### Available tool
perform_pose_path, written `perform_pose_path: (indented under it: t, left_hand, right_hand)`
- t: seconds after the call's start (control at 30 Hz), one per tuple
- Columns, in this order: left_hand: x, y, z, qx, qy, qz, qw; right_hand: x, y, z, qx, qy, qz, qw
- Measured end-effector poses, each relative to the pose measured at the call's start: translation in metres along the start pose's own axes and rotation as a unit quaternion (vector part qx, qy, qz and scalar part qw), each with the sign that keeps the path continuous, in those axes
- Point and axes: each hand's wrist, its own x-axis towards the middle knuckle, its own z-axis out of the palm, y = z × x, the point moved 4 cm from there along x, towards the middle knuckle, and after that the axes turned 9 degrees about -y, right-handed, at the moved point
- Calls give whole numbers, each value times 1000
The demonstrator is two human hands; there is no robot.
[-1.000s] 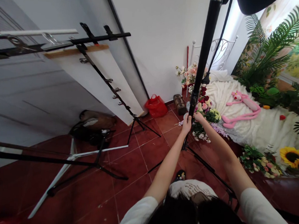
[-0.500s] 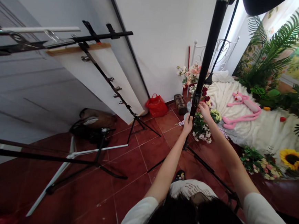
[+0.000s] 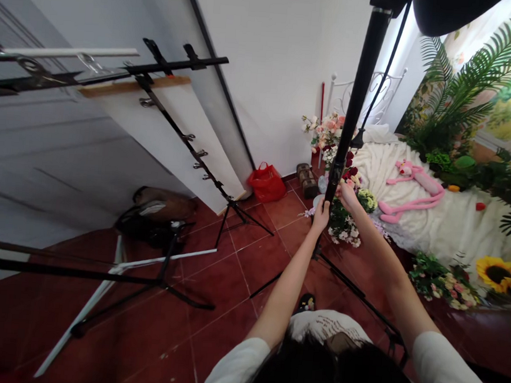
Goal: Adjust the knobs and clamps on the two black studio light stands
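A black light stand (image 3: 362, 76) rises in front of me, leaning slightly right toward its top, where a dark lamp head (image 3: 450, 12) is cut off by the frame. My left hand (image 3: 321, 214) is closed round the pole below its locking collar (image 3: 335, 172). On the pole's right side, level with that collar, my right hand (image 3: 347, 197) has its fingers bent and pressed together against the stand. The exact part under these fingers is too small to make out. A black cable (image 3: 382, 77) hangs beside the pole.
Artificial flowers (image 3: 345, 225) stand close behind my hands. At right, a pink plush toy (image 3: 419, 184) lies on white fabric (image 3: 456, 225) near a sunflower (image 3: 501, 274). A clamped white board (image 3: 188, 145), a red bag (image 3: 267, 182) and stand legs (image 3: 142, 277) occupy the left.
My right hand has moved slightly lower, its fingers now closer in against the pole. My left hand keeps its grip. The lamp head shows a little lower in view.
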Motion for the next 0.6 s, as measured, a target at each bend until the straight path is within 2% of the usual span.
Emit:
perform_pose_path:
  t: [0.13,0.27,0.33,0.47,0.6]
  left_hand:
    - [1,-4,2,0,-11,9,1000]
    - [1,-1,2,-5,-16,22,1000]
    - [1,3,2,-7,-21,29,999]
    - [0,5,1,-9,-29,24,999]
    - [1,-2,1,-21,-26,-1,999]
  right_hand:
    - [-8,-26,-6,-17,-26,-74,997]
    - [-45,-44,-14,-72,-103,-197,972]
    - [-65,-54,-15,-97,-123,-249,956]
    - [-85,-86,2,-145,-80,-340,926]
    - [-78,-113,30,-209,-19,-384,899]
